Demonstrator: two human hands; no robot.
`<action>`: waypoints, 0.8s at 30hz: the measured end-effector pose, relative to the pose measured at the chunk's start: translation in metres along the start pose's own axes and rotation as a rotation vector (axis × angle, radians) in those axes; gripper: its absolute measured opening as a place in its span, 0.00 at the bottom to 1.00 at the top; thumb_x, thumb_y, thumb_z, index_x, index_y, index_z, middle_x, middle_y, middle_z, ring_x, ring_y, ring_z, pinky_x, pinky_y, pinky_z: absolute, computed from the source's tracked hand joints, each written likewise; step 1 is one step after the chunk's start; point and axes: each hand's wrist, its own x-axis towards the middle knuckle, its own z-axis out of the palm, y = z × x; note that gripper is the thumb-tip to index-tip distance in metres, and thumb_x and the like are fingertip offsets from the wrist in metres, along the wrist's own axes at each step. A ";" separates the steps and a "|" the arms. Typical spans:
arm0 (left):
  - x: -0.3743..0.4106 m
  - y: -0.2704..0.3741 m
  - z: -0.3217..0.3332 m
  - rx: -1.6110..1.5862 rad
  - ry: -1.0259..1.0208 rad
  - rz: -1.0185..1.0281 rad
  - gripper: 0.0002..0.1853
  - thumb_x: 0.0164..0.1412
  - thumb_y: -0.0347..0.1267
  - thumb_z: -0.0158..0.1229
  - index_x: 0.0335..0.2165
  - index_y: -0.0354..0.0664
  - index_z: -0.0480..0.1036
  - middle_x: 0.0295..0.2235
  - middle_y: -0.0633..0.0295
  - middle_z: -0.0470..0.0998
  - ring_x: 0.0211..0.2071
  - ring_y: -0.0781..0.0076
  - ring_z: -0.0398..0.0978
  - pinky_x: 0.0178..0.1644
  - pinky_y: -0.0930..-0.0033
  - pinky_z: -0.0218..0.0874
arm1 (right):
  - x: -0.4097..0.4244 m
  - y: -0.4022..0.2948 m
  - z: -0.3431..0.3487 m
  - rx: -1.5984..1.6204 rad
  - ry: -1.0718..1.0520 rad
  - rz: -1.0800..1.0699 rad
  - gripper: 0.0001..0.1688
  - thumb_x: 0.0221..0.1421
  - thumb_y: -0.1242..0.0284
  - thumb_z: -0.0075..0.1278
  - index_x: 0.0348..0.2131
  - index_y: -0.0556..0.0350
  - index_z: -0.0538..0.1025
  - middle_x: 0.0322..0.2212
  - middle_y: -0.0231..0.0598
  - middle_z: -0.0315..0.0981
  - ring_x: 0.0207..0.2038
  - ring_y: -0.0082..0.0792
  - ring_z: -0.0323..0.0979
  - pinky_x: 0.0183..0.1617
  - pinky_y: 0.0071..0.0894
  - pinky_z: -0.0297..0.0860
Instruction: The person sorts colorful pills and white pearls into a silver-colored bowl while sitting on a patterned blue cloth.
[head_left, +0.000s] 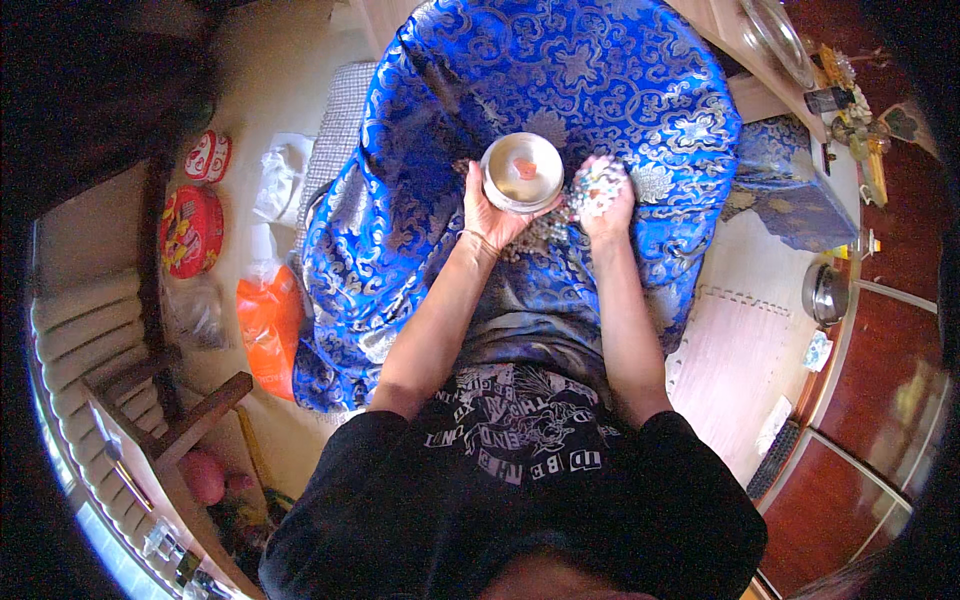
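My left hand (491, 221) grips a round, shallow metal dish (517, 191) from below and one side, thumb up along its wall. Inside the dish lies a small orange-red piece (525, 169), its kind unclear. To the right, level with the dish, my right hand (616, 214) is turned up and holds a heap of small mixed-colour beads or grains (596, 184), blurred. Beneath the dish, a pile of similar small beads (534, 241) rests on blue brocade cloth (585, 75) with a silver pattern, spread over my lap and in front of me.
On the floor to the left are an orange plastic bag (270, 326), a red patterned container (192, 231), a smaller red-and-white one (208, 156) and crumpled white plastic (277, 180). A wooden stool or frame (206, 420) stands lower left. At right, a metal bowl (825, 294) sits by reddish cabinets (892, 345).
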 end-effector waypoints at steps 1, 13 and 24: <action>0.002 -0.003 -0.001 0.032 0.010 -0.004 0.45 0.37 0.61 0.49 0.50 0.47 0.51 0.50 0.50 0.53 0.50 0.48 0.52 0.49 0.39 0.42 | -0.004 -0.009 0.013 0.089 0.015 -0.028 0.15 0.48 0.65 0.34 0.26 0.56 0.70 0.29 0.39 0.69 0.35 0.37 0.66 0.39 0.36 0.63; 0.011 -0.008 -0.017 0.095 0.021 -0.041 0.40 0.42 0.56 0.49 0.50 0.46 0.51 0.50 0.52 0.53 0.50 0.49 0.51 0.49 0.38 0.42 | -0.006 0.009 0.096 0.193 -0.279 -0.128 0.12 0.47 0.68 0.37 0.20 0.54 0.68 0.24 0.34 0.66 0.28 0.31 0.63 0.38 0.32 0.61; 0.010 -0.008 -0.014 0.094 0.018 -0.029 0.40 0.40 0.55 0.50 0.49 0.46 0.53 0.50 0.54 0.55 0.51 0.51 0.52 0.50 0.38 0.41 | -0.008 0.015 0.099 0.133 -0.256 -0.119 0.13 0.49 0.65 0.37 0.19 0.53 0.67 0.22 0.33 0.63 0.27 0.30 0.61 0.39 0.33 0.61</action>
